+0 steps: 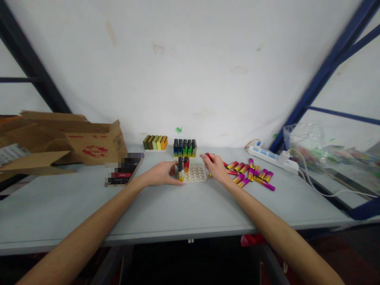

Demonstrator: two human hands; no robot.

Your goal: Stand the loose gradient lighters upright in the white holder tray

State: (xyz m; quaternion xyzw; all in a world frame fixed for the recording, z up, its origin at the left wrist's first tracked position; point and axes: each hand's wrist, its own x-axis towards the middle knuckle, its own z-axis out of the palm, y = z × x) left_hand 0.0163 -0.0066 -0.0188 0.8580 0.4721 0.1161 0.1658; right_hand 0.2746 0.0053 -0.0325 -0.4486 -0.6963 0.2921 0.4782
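A cream tray with round holes (196, 174) lies on the grey table (166, 209), with a few upright lighters (183, 165) standing at its left end. My left hand (162, 173) rests at the tray's left side, fingers curled against the upright lighters. My right hand (215, 165) hovers just right of the tray, fingers closed on a red lighter (208, 156). A loose heap of pink-and-yellow lighters (252, 173) lies on the table to the right of that hand.
Behind the tray stand a full block of green-blue lighters (185, 148) and a row of green-to-orange ones (155, 142). Open cardboard boxes (89, 144) sit at left, a dark packet (126, 170) beside them. A white power strip (271, 156) and plastic bag (314, 146) are at right.
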